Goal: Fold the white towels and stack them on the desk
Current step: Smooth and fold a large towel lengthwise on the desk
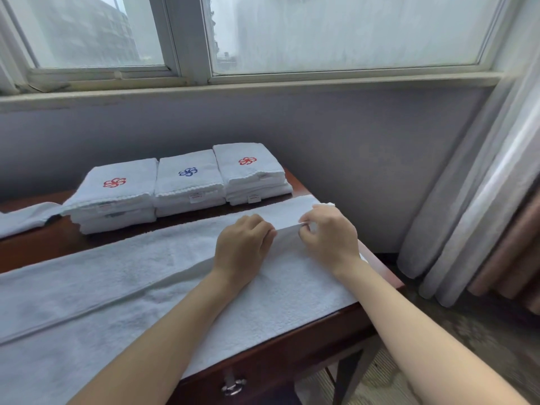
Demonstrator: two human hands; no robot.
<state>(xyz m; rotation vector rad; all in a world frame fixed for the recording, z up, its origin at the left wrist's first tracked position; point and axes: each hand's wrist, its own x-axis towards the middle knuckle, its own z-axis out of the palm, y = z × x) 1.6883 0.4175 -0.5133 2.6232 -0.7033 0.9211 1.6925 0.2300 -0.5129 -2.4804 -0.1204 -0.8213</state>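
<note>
A long white towel [122, 285] lies flat along the dark wooden desk [38, 247], folded lengthwise, its right end near the desk's right edge. My left hand [242, 247] and my right hand [330, 238] sit side by side near that right end, each pinching a raised ridge of the towel's fabric between fingers and thumb. Behind them, three stacks of folded white towels stand in a row: one with a red emblem [114, 197], one with a blue emblem [188, 182], one with a red emblem [251, 171].
Another white towel [23, 217] lies at the desk's far left, cut off by the frame. A wall and window are behind the desk. Curtains [482, 206] hang at the right. A drawer handle [233, 387] shows below the front edge.
</note>
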